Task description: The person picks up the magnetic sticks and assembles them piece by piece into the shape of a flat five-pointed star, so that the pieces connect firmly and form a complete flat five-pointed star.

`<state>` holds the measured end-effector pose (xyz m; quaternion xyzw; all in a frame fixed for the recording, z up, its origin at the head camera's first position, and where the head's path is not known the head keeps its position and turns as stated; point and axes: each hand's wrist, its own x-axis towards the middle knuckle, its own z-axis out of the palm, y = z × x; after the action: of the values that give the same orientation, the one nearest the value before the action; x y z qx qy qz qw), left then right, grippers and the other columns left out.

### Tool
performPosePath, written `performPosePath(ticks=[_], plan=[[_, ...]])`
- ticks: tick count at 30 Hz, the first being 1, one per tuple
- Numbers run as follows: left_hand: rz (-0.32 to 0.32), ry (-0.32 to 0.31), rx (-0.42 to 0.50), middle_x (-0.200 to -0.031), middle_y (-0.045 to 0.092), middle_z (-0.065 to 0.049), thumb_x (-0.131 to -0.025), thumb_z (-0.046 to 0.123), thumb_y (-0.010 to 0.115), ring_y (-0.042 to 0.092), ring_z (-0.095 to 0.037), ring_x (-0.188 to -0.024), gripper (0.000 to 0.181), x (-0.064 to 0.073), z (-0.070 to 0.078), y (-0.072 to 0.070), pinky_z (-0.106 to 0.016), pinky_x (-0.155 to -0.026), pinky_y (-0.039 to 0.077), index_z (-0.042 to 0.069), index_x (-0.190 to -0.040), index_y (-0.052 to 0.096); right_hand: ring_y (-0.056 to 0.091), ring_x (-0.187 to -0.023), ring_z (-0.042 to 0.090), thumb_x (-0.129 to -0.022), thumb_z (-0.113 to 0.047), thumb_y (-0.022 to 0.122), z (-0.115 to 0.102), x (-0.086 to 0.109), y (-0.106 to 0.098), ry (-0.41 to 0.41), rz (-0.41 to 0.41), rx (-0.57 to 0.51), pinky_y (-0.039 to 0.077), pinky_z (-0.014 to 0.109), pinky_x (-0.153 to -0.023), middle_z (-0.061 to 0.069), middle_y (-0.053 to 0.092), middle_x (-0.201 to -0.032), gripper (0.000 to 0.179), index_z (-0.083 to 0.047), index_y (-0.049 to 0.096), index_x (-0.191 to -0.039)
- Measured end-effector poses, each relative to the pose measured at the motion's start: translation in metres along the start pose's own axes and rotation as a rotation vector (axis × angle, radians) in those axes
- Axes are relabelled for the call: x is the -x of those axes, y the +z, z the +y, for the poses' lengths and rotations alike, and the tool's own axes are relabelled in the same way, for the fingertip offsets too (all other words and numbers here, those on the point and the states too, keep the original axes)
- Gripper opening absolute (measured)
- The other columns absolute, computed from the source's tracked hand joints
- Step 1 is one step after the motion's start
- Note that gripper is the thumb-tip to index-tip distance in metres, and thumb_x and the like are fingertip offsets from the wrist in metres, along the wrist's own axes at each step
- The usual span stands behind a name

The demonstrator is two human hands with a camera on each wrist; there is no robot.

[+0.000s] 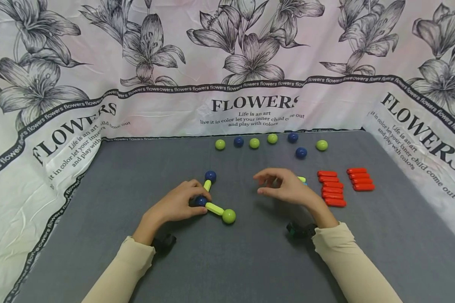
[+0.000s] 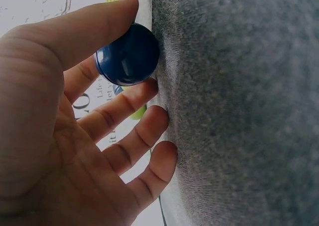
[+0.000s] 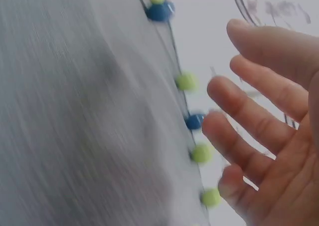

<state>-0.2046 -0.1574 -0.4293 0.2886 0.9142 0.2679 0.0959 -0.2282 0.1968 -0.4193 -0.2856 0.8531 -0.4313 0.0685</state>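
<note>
Blue ball [image 1: 200, 201], joined to yellow sticks [image 1: 214, 208], is pinched by fingers [image 2: 122, 104] of the left hand [image 1: 179, 203], those of the right hand [image 1: 287, 187] apart.

On the table [image 1: 231, 265]: a chain [image 1: 214, 208], its middle ball [image 1: 200, 201] within the left hand [image 1: 178, 202], itself left of the chain. Right of the chain, apart from it and above the table: right hand [image 1: 284, 186]. Farther right of the chain: a row of six rods [image 1: 332, 190], then another of four [image 1: 362, 181]. Behind the chain, mostly toward its right: seven loose balls [image 1: 272, 139]. Farthest behind: cloth [image 1: 167, 113].
</note>
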Motion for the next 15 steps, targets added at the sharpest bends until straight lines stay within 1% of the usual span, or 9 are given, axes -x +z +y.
performPosePath(ticks=[3,7,8,11,13,15], plan=[[-0.004,0.002,-0.005,-0.116,0.059,0.006,-0.091,0.03,0.079,0.051,-0.016,-0.103,0.026,0.0,-0.001,0.0,-0.038,-0.089,0.045,0.029,-0.116,0.073,0.063,-0.098,0.019,-0.091,-0.02,0.078,0.008,0.007,-0.017,0.059,0.096,0.062,0.047,0.033,-0.078,0.011,0.073,-0.115,0.036,-0.009,0.07,-0.125],[-0.006,0.001,-0.004,-0.116,0.06,0.006,-0.091,0.031,0.079,0.051,-0.016,-0.101,0.026,0.001,-0.002,0.0,-0.037,-0.088,0.044,0.029,-0.116,0.073,0.058,-0.109,0.029,-0.092,-0.022,0.077,0.021,0.015,-0.035,0.131,0.168,0.122,0.043,0.043,-0.088,0.013,0.07,-0.122,0.037,-0.009,0.07,-0.126],[-0.006,0.001,-0.004,-0.116,0.06,0.006,-0.091,0.031,0.079,0.051,-0.016,-0.101,0.026,0.001,-0.001,0.0,-0.037,-0.088,0.044,0.029,-0.116,0.073,0.056,-0.11,0.03,-0.092,-0.022,0.077,0.024,0.018,-0.038,0.142,0.179,0.147,0.041,0.045,-0.09,0.014,0.069,-0.123,0.037,-0.008,0.07,-0.126],[-0.005,0.0,-0.001,-0.117,0.06,0.006,-0.091,0.031,0.078,0.051,-0.016,-0.102,0.026,0.001,-0.001,-0.001,-0.037,-0.088,0.044,0.028,-0.117,0.074,0.052,-0.112,0.032,-0.092,-0.021,0.076,0.034,0.023,-0.048,0.173,0.184,0.244,0.032,0.047,-0.092,0.015,0.069,-0.123,0.038,-0.007,0.07,-0.127],[-0.006,0.0,-0.001,-0.117,0.06,0.006,-0.091,0.031,0.078,0.051,-0.016,-0.102,0.026,0.001,-0.001,-0.001,-0.037,-0.088,0.044,0.028,-0.117,0.073,0.051,-0.11,0.032,-0.092,-0.021,0.076,0.039,0.027,-0.054,0.188,0.167,0.305,0.027,0.046,-0.086,0.016,0.07,-0.122,0.038,-0.007,0.071,-0.127],[-0.007,0.0,0.0,-0.117,0.06,0.006,-0.091,0.031,0.078,0.051,-0.016,-0.102,0.027,0.0,-0.001,-0.001,-0.037,-0.088,0.044,0.028,-0.117,0.073,0.051,-0.108,0.031,-0.092,-0.023,0.076,0.043,0.029,-0.058,0.222,0.142,0.351,0.023,0.043,-0.081,0.016,0.071,-0.123,0.038,-0.007,0.071,-0.127]])
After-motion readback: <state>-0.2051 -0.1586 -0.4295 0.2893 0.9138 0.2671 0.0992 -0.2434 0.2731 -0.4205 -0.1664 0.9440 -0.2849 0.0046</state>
